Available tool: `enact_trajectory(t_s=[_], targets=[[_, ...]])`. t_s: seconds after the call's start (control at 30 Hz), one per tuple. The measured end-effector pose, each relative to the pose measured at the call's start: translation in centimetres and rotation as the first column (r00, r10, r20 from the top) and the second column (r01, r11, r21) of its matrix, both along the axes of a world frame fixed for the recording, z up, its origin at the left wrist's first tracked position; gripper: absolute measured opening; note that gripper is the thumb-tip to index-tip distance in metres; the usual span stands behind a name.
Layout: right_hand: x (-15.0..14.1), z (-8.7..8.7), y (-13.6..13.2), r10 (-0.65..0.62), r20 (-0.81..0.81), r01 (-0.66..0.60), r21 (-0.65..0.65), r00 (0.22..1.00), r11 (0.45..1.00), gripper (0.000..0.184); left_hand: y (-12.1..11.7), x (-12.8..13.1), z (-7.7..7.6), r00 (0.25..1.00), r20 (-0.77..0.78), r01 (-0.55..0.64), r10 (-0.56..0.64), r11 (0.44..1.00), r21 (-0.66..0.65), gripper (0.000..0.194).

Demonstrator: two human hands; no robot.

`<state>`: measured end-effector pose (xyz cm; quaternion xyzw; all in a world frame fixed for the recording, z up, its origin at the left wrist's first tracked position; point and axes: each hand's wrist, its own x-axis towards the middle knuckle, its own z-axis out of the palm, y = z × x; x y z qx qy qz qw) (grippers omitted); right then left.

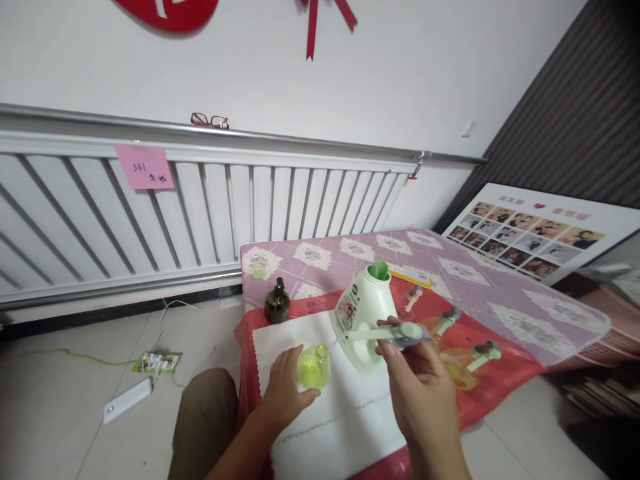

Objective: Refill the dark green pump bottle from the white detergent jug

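My left hand (287,387) is wrapped round a small see-through yellow-green bottle (314,368), its open neck showing at the top; the bottle stands on the white cloth (320,423). In the fingers of my right hand (423,387) is a pump head (400,333) with a pale green spout and a greyish collar, raised above the cloth. Behind it stands a large pale green jug (370,303) with a green spout insert (380,269) in its mouth and no cap on. Part of the jug is hidden by the pump head.
A dark green pump bottle (277,303) stands left of the jug. Several yellow bottles with pump heads, one pump (484,353) nearest, stand on the red sheet (480,408) to the right. A pale green cap (259,272) lies on the patterned tablecloth (345,251). The radiator (280,193) borders the back.
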<state>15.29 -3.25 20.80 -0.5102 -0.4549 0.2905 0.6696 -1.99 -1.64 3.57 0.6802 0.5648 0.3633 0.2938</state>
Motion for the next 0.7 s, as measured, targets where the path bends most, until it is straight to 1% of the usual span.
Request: enact_trajectory(t_s=[0.1,0.17,0.27,0.37,0.43,0.57,0.7], targets=[[-0.8,-0.5,0.7,0.051,0.032,-0.050,-0.040,0.998,0.998,0.027,0.3,0.2,-0.5,1.000,-0.008,-0.004,0.004,1.000,-0.004,0.083],[-1.3,-0.9,1.1,0.062,0.066,-0.057,-0.071,0.996,0.996,0.026,0.5,0.2,-0.7,1.000,-0.008,0.000,0.000,1.000,-0.014,0.085],[-1.8,-2.0,1.7,0.096,0.092,-0.086,-0.107,0.991,0.991,0.025,0.7,0.4,-1.0,1.000,-0.008,0.010,-0.011,1.000,-0.023,0.088],[-2.1,-3.2,2.3,0.170,0.100,-0.157,-0.125,0.980,0.980,0.024,0.7,0.6,-1.6,1.000,-0.006,0.012,-0.012,1.000,-0.026,0.088],[-2.3,-4.0,2.6,0.206,0.133,-0.184,-0.161,0.969,0.970,0.024,0.6,0.7,-2.0,1.000,-0.005,-0.001,0.001,1.000,-0.029,0.087],[-2.6,-5.2,2.9,0.256,0.204,-0.201,-0.255,0.945,0.946,0.026,0.4,0.9,-2.5,1.000,-0.019,-0.017,0.017,1.000,-0.009,0.083],[-2.8,-6.2,3.3,0.267,0.257,-0.179,-0.318,0.929,0.931,0.030,0.3,0.8,-2.5,0.999,-0.038,-0.017,0.018,1.000,0.013,0.080]])
